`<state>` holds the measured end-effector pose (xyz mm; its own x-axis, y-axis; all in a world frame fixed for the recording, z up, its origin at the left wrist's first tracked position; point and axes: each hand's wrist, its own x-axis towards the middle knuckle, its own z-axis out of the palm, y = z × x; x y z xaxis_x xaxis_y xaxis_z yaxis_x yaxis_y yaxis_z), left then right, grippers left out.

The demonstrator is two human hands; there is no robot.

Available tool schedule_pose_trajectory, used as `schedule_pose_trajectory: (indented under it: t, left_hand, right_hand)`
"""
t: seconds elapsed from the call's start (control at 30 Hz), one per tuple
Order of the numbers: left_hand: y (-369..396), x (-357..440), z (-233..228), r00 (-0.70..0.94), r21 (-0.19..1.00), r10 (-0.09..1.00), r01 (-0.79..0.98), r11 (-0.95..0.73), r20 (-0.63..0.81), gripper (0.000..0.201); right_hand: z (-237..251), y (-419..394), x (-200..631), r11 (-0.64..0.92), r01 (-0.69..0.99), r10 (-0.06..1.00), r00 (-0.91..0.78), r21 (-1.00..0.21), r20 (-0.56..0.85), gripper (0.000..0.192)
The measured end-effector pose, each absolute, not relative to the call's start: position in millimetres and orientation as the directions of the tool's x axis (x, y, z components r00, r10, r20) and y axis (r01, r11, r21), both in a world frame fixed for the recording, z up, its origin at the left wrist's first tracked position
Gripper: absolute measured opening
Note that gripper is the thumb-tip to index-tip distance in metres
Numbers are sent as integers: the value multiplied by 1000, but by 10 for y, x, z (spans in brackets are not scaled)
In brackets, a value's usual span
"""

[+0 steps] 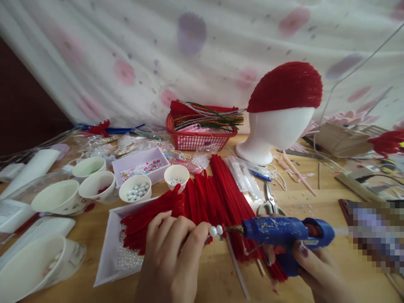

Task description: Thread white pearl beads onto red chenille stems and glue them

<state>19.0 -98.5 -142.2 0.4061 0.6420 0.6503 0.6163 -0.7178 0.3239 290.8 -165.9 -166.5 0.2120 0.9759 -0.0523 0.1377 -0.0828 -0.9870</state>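
My left hand (172, 252) is closed in a pinch. Two white pearl beads (216, 230) stick out side by side from its fingertips; what holds them together is hidden. In my right hand (315, 265) is a blue hot glue gun (274, 230), held by its handle. Its metal nozzle points left and comes right up to the outer bead; I cannot tell whether they touch. Beneath lie bundles of red fuzzy pipe cleaners (227, 189). More red stems (148, 219) lie across a white box (109, 248) of small pearls, partly behind my left hand.
Paper cups (57, 202) and a lilac bead tray (116, 174) stand at left. Behind are a red basket (202, 141) of stems and a white foam head (268, 134) with a red fuzzy cap (287, 88). Scissors (269, 202) lie beyond the glue gun; wooden frames are at right.
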Motion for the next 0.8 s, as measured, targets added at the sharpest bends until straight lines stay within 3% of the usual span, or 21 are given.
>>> schedule_pose_trajectory:
  t: [0.33,0.6,0.8]
  left_hand:
    - [-997,210,-1433,372,381,677,611,-694,635,27]
    - [-997,203,-1426,379,391,690,613,-687,617,31]
    - [-990,194,-1430,370,407,694,605,-685,618,35]
  right_hand:
    - [-1611,-1603,2879,-86,151,971,232,-985,-49,51]
    - [-1655,-1615,2932,-109,165,984,156,-980,-83,58]
    - [-1594,-1574,2872,-35,206,983,184,-978,4,53]
